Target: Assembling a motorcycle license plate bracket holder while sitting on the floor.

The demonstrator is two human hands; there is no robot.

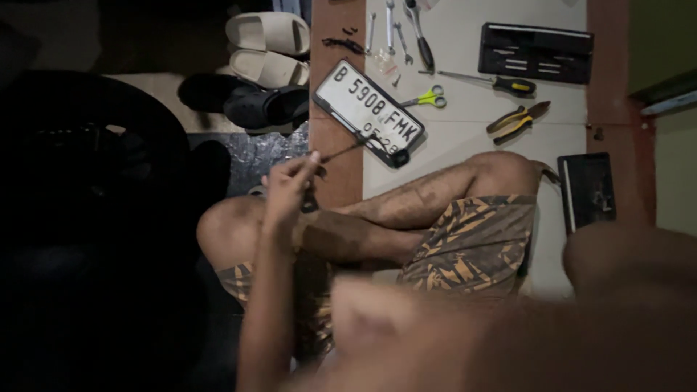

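My left hand is raised over my crossed legs, fingers pinched on a thin dark tool. The tool's tip reaches the lower edge of a white vehicle plate in a black frame, which lies tilted on the floor just ahead. My right hand is only a blurred shape very close to the camera at the bottom, with the forearm running off to the right. Its fingers cannot be made out. My knees and patterned shorts fill the middle.
On the pale mat lie green-handled scissors, yellow-and-black pliers, a screwdriver, wrenches and a black tool case. A dark flat case sits right. Beige sandals and black sandals lie left, beside a large dark bulk.
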